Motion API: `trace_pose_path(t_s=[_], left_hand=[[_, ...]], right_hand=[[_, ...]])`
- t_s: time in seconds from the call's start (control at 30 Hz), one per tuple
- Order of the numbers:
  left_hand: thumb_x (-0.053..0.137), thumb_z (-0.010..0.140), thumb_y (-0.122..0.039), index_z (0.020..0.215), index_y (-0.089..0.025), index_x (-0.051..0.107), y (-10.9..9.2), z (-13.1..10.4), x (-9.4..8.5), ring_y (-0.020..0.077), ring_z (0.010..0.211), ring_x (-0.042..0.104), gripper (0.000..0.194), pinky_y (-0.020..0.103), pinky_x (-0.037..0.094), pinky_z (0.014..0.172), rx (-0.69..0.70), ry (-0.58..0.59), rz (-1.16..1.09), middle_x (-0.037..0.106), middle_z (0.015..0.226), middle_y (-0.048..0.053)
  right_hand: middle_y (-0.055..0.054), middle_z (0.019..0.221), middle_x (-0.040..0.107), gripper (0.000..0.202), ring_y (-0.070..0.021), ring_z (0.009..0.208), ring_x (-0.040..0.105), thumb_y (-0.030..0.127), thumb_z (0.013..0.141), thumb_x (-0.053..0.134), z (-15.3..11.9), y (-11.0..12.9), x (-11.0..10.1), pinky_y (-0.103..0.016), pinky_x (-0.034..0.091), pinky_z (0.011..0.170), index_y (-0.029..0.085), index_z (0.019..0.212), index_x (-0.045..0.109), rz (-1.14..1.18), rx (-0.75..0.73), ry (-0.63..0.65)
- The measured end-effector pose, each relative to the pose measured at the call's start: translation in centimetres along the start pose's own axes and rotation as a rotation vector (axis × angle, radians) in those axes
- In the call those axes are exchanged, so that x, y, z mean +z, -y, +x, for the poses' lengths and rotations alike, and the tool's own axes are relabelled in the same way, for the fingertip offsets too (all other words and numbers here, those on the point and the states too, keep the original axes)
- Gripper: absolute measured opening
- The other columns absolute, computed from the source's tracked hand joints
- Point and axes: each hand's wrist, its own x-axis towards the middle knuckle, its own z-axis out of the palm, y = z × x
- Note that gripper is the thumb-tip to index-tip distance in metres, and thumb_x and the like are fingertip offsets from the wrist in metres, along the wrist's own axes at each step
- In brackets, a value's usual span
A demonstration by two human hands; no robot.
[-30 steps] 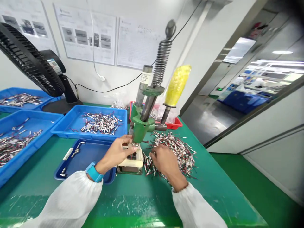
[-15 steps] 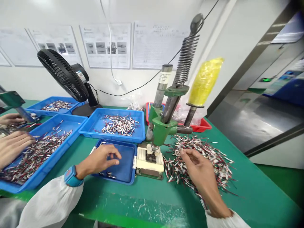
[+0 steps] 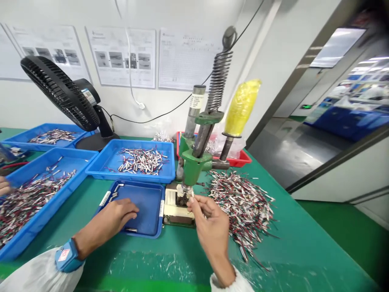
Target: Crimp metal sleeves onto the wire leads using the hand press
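My right hand (image 3: 211, 221) is at the lever press, its thumb and fingertips pinched at the front of the die (image 3: 182, 198). Between them is a small wired part, mostly hidden by the fingers. The green hand press (image 3: 194, 166) stands on a cream base (image 3: 174, 211). My left hand (image 3: 120, 213) hovers over the small dark blue tray (image 3: 148, 202), fingers loosely bent and thumb apart, with nothing visible in them. A few small silver pieces (image 3: 131, 230) lie in this tray. To the right of the press spreads a pile of white-and-silver parts with red and black wires (image 3: 243, 202).
Behind the small tray stands a blue tray of wired parts (image 3: 142, 162); another blue tray (image 3: 39, 198) is at left, with a co-worker's hand (image 3: 4, 186) by it. A black fan (image 3: 60, 93), a red bin (image 3: 243, 159) and the yellow-wrapped lever (image 3: 241, 109) stand around.
My right hand has moved left from the pile to the press die. My left hand stays over the small tray, its thumb and fingers nearer together. The view has shifted to the right.
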Motion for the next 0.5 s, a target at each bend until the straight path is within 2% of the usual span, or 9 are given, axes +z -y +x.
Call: trace_pose_path(t_s=[0.17, 0.27, 0.37, 0.5], left_hand=[[0.053, 0.097, -0.029, 0.104, -0.024, 0.076, 0.8, -0.2, 0.4, 0.0239, 0.096, 0.071, 0.025, 0.032, 0.052, 0.087, 0.006, 0.039, -0.029, 0.077, 0.107, 0.007], [0.048, 0.098, -0.026, 0.100, -0.023, 0.076, 0.6, -0.1, 0.5, 0.0234, 0.092, 0.071, 0.029, 0.032, 0.052, 0.084, 0.005, 0.038, -0.024, 0.076, 0.102, 0.008], [0.048, 0.098, -0.025, 0.098, -0.022, 0.074, 0.3, 0.2, 0.7, 0.0214, 0.088, 0.070, 0.026, 0.031, 0.053, 0.082, 0.017, -0.035, -0.042, 0.074, 0.098, 0.006], [0.057, 0.096, -0.030, 0.101, -0.023, 0.070, -0.2, 1.3, 1.5, 0.0191, 0.087, 0.071, 0.016, 0.030, 0.055, 0.081, 0.015, -0.218, -0.201, 0.076, 0.097, 0.003]], right_hand=[[-0.006, 0.065, 0.071, 0.038, -0.0166, 0.058, 0.064, 0.054, 0.082, 0.072, -0.1, 0.1, 1.6, -0.027, 0.053, 0.060, 0.016, 0.077, 0.070, 0.073, 0.062, -0.008], [-0.004, 0.060, 0.068, 0.045, -0.0150, 0.053, 0.062, 0.059, 0.076, 0.075, 0.0, 0.1, 1.9, -0.025, 0.052, 0.055, 0.015, 0.072, 0.068, 0.186, 0.195, 0.032], [-0.002, 0.059, 0.068, 0.050, -0.0132, 0.049, 0.062, 0.063, 0.070, 0.080, 0.1, 0.1, 1.9, -0.024, 0.053, 0.052, 0.015, 0.070, 0.066, 0.318, 0.362, 0.104], [-0.001, 0.061, 0.068, 0.050, -0.0103, 0.047, 0.062, 0.059, 0.064, 0.086, 0.3, 0.5, 1.6, -0.020, 0.052, 0.051, 0.015, 0.071, 0.065, 0.456, 0.504, 0.197]])
